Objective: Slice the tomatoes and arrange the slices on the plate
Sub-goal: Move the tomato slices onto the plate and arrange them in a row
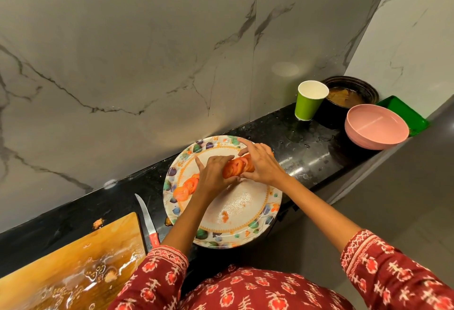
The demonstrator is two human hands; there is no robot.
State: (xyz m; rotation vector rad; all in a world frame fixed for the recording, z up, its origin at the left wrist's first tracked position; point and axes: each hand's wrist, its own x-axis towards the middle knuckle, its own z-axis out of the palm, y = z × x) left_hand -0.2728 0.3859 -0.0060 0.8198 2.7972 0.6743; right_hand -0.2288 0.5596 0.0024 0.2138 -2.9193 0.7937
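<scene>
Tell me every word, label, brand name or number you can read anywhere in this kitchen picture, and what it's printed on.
None: no readable text shows anywhere.
Plate: floral and leaf pattern only, no words.
Green paper cup: plain, no print visible.
Knife: no mark readable on the blade or the red handle.
Pink bowl and cutting board: no lettering.

Black counter (307,147) w/ plate (245,233), board (73,258), knife (148,223).

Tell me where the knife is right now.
In the head view the knife lies on the black counter at lower left, between the wooden cutting board and the patterned plate, untouched by either hand.
</scene>
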